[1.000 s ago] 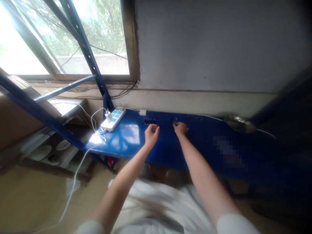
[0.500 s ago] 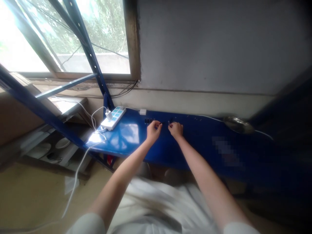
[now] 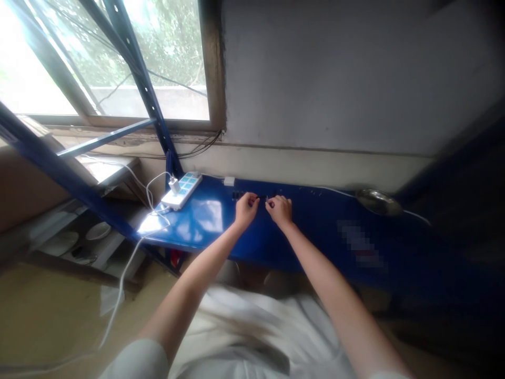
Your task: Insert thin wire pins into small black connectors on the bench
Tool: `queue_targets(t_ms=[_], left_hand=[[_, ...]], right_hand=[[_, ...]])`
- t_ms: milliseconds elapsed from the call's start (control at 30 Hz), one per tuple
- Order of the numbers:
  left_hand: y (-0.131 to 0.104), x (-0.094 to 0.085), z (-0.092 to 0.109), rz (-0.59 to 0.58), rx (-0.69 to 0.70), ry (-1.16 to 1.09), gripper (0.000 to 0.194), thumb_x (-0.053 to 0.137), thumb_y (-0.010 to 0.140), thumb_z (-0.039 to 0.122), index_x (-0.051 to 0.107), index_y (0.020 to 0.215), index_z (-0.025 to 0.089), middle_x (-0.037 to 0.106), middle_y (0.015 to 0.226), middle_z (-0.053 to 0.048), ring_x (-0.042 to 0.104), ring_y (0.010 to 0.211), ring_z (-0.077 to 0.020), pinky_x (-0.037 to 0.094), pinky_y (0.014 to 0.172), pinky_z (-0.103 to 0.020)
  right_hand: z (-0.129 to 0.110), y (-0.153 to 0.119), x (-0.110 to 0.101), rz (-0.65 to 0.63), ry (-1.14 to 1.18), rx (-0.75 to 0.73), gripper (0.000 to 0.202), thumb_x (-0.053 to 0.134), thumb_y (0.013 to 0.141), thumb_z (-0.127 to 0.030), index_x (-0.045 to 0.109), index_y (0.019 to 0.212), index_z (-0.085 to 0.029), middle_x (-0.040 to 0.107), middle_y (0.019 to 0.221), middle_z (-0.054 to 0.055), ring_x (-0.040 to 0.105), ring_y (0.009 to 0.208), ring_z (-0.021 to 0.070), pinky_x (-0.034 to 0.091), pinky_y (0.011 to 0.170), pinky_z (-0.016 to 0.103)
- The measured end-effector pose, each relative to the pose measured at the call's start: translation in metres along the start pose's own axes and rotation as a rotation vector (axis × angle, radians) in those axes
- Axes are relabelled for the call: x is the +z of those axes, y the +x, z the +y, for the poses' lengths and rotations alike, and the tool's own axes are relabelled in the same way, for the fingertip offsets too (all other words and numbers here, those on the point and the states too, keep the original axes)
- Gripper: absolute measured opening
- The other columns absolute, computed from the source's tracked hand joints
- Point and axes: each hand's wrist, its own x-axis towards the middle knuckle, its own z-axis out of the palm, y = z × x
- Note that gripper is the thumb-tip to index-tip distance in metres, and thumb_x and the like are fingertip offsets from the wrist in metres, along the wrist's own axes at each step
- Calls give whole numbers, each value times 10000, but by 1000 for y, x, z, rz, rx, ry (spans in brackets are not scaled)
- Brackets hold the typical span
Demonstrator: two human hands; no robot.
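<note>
Over the blue tabletop (image 3: pixel 215 237), my left hand (image 3: pixel 246 208) pinches a small dark piece (image 3: pixel 261 197) that sticks out to the right of its fingertips. My right hand (image 3: pixel 281 210) is closed in a pinch on a tiny pale, shiny piece (image 3: pixel 267 199). The two pieces are close together between the hands; whether they touch I cannot tell. Just left of my left hand, several small black pieces (image 3: pixel 236 195) lie in a row, partly hidden by the fingers. What exactly these small parts are is too blurred to tell.
A white power strip (image 3: pixel 182 190) with a plugged-in charger stands at the left end. Near the wall are a white adapter (image 3: pixel 229 181), several tiny bits (image 3: pixel 315 193) and a shiny round metal dish (image 3: pixel 377 202). A white cable (image 3: pixel 125 276) hangs over the left edge.
My right hand has moved left, bringing its pale piece up close to the dark piece in my left hand. The whole view has shifted slightly.
</note>
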Motion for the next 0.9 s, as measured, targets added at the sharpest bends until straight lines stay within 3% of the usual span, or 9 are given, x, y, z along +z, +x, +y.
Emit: queue_targets(t_ms=[167, 267, 433, 600, 733, 900], left_hand=[[5, -2, -6, -19, 37, 66, 106, 538, 787, 210, 593, 858, 155, 643, 777, -35, 568, 669, -120, 460, 663, -243], [6, -6, -7, -63, 158, 129, 223, 493, 824, 220, 593, 1012, 153, 653, 851, -55, 580, 742, -138, 467, 727, -266], [-2, -13, -3, -210, 339, 288, 397, 380, 888, 248, 463, 1270, 175, 648, 966, -77, 578, 898, -176, 464, 808, -304], [-6, -11, -1, -261, 359, 339, 343, 364, 903, 262, 529, 1193, 179, 640, 1044, -81, 575, 944, -177, 461, 835, -307], [8, -8, 1, -251, 353, 351, 238, 427, 876, 246, 620, 987, 160, 652, 961, -72, 576, 885, -168, 460, 799, -288], [32, -11, 11, -454, 438, 440, 175, 499, 827, 233, 642, 898, 162, 652, 903, -60, 567, 838, -171, 440, 759, -283]], right_hand=[[-2, 0, -7, -17, -28, -41, 165, 520, 790, -229, 642, 696, -169, 640, 747, 59, 507, 780, 192, 258, 678, 310], [-4, 0, -11, -33, -47, -70, 165, 517, 792, -220, 634, 689, -166, 642, 772, 67, 504, 785, 192, 258, 686, 313], [-10, -1, -18, -49, -46, -60, 161, 519, 795, -222, 619, 682, -167, 631, 751, 64, 501, 775, 193, 254, 675, 312], [-16, -2, -23, -42, -29, -47, 146, 522, 802, -248, 610, 718, -168, 624, 754, 63, 503, 769, 194, 253, 671, 306], [-15, -6, -23, -28, -20, -42, 136, 515, 800, -237, 615, 734, -173, 625, 758, 61, 502, 763, 191, 252, 663, 303], [-12, -15, -18, 20, 17, -1, 177, 484, 816, -262, 621, 749, -172, 621, 756, 63, 508, 775, 196, 261, 671, 303]])
